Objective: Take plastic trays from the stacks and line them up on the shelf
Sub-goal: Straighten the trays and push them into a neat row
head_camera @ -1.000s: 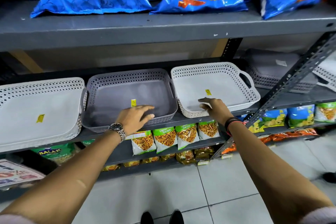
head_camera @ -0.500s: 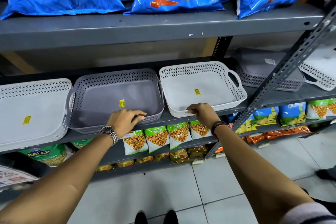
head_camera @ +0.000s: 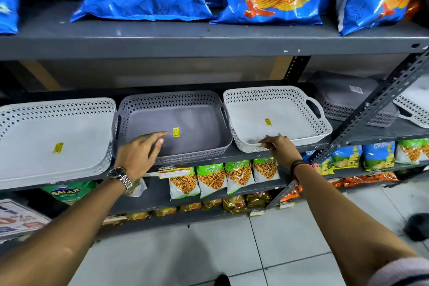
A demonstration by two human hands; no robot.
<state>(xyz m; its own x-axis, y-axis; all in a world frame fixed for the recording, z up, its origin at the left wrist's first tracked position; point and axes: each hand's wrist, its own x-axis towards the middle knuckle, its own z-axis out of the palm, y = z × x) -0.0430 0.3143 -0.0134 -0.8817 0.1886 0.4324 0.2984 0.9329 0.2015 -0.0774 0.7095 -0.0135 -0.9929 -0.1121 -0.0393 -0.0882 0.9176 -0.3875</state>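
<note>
Grey tray [head_camera: 173,123] sits between two white trays on the shelf [head_camera: 267,154], your left hand [head_camera: 137,154] open, right-hand fingers [head_camera: 267,143] gripping a rim, stacks [head_camera: 352,104] remaining beside.

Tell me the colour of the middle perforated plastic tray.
Grey, clearest in the head view.
</note>
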